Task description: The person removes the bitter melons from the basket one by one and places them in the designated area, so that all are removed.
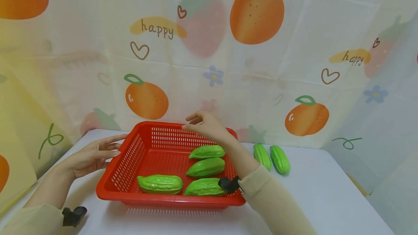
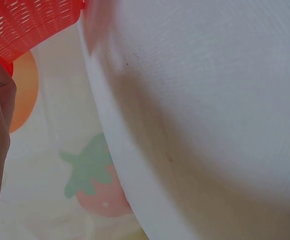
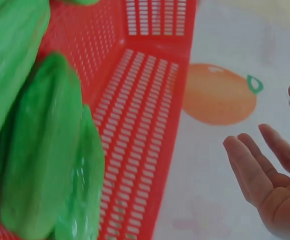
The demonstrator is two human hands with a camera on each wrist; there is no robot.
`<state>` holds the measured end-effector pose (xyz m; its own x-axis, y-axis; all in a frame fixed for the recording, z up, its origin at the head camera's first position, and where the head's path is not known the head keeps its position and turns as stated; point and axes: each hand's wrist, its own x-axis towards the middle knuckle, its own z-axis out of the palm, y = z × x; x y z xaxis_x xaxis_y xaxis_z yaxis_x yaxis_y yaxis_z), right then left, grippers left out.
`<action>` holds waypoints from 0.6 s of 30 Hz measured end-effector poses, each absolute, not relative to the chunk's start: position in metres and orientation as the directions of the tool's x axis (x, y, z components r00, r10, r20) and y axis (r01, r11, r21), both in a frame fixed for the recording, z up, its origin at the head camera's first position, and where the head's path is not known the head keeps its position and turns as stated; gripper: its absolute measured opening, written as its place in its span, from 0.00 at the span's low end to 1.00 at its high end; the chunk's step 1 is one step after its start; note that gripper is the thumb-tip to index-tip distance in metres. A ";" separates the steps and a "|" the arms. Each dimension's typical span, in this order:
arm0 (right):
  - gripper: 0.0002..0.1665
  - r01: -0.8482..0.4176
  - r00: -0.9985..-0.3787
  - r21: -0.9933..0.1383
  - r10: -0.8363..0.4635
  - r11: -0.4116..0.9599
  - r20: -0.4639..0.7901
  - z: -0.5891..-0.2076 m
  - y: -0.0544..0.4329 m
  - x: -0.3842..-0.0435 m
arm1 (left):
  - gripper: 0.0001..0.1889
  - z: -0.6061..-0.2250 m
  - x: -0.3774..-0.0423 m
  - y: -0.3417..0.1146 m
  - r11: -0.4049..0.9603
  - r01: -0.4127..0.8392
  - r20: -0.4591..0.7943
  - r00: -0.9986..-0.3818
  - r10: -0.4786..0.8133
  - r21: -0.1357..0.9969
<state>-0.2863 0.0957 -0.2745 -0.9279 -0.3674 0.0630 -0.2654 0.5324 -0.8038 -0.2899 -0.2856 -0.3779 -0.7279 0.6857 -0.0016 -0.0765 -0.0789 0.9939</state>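
Two gourds [image 1: 279,160], centre right, were aligned up-frame, nearer the empty, relaxed right hand [image 1: 209,128]; the basket [image 1: 163,198] was touched by the loose left hand [image 1: 88,156].

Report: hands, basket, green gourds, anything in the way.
Left hand at left rim of basket. Right hand empty, near far rim. Four gourds inside, two gourds on table to the right. Head view: right forearm hides part of basket's right side.

We see a glossy, smooth plastic basket [image 1: 163,198], shiny gourds [image 1: 160,184] with mostly ridged skins, a matt bench [image 1: 313,184], creased, cloth-like backdrop [image 1: 261,79] and matt cloth sleeves [image 1: 277,202].
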 end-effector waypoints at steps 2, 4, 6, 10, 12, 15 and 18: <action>0.26 -0.264 -0.917 -0.826 -0.395 0.499 0.054 -0.278 0.090 -0.287 | 0.28 -0.378 -0.290 -0.286 -0.080 -0.077 -0.001 -0.725 0.689 0.994; 0.27 -0.263 -0.906 -0.840 -0.421 0.475 0.045 -0.281 0.084 -0.288 | 0.28 -0.378 -0.289 -0.286 -0.079 -0.077 -0.002 -0.725 0.689 0.994; 0.28 -0.259 -0.898 -0.848 -0.440 0.461 0.035 -0.284 0.078 -0.289 | 0.28 -0.379 -0.289 -0.286 -0.090 -0.076 0.008 -0.719 0.695 0.993; 0.26 -0.245 -0.887 -0.859 -0.462 0.449 0.011 -0.289 0.067 -0.290 | 0.28 -0.380 -0.289 -0.286 -0.101 -0.075 0.018 -0.714 0.700 0.992; 0.24 -0.236 -0.883 -0.862 -0.470 0.448 -0.003 -0.291 0.063 -0.290 | 0.28 -0.380 -0.289 -0.286 -0.106 -0.074 0.021 -0.713 0.701 0.992; 0.22 -0.230 -0.874 -0.857 -0.485 0.461 -0.026 -0.294 0.059 -0.292 | 0.28 -0.380 -0.289 -0.286 -0.109 -0.072 0.025 -0.715 0.699 0.991; 0.24 -0.228 -0.851 -0.854 -0.521 0.468 -0.059 -0.297 0.056 -0.295 | 0.28 -0.380 -0.289 -0.285 -0.111 -0.073 0.025 -0.719 0.694 0.991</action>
<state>-0.2945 0.0562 -0.2973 -0.8514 -0.5212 -0.0589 -0.2277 0.4685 -0.8536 -0.2887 -0.2850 -0.3797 -0.7194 0.6942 0.0247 -0.0730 -0.1110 0.9911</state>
